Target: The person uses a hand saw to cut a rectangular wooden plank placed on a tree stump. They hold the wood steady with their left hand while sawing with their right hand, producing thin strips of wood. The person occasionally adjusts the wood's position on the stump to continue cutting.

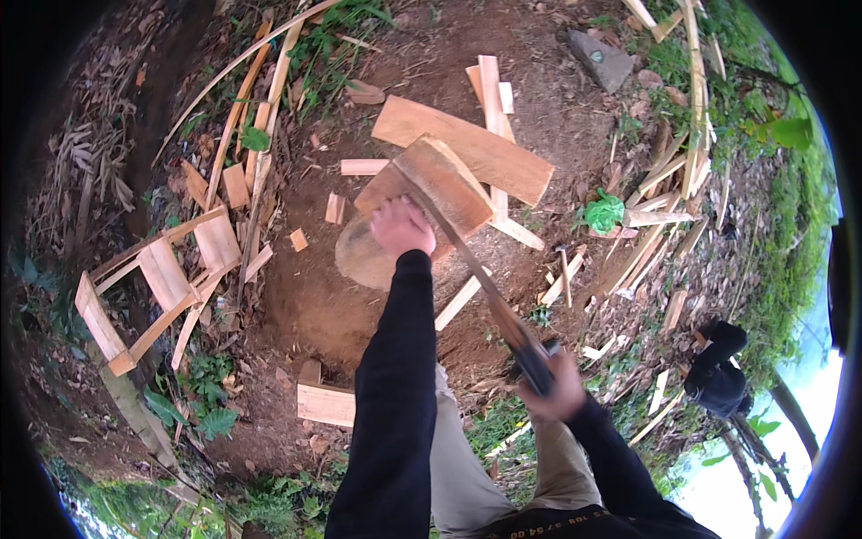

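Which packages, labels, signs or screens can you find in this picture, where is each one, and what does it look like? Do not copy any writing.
Crumpled green plastic bag or wrapper: on the bare earth right of the wooden block, among split wood strips; bright green, bunched, with no label visible.
Strip of pale print: at the bottom edge, on the person's dark clothing; small and light on black.
No signs or screens are in view.

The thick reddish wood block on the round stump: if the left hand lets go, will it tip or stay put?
The thick reddish wood block looks tilted on the round stump, steadied by the left hand, so it would probably tip. It seems stiff and fairly heavy. The long blade in the right hand lies against it and may nudge it.
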### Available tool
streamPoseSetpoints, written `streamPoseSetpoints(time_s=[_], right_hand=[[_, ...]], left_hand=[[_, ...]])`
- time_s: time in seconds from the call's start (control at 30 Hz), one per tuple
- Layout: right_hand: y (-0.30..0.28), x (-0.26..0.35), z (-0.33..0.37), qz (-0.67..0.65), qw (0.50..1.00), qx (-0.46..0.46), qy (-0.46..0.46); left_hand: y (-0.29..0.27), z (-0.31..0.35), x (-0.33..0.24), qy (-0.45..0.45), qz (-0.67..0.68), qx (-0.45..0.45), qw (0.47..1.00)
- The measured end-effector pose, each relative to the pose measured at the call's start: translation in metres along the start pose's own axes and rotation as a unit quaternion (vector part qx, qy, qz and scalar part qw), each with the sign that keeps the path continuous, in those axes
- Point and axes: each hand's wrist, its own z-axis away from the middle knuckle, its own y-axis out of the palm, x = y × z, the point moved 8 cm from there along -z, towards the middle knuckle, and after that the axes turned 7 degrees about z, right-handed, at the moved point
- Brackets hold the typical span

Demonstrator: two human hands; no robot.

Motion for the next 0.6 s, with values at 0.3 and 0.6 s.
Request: streamPoseSetpoints(time_s=[0.3, 0.6], right_hand=[[-0.011, -0.029, 0.068, -0.062, 0.990, 0.109, 0.064], [0.001, -0.018, 0.017, -0.037, 0.994, 0.092, 0.054]], left_hand=[[-0.005, -0.006, 0.001, 0.007, -0.002, -0.037, 0.999], [-0.003, -0.004, 0.004, 0.003, 0.002, -0.009, 1.000]])
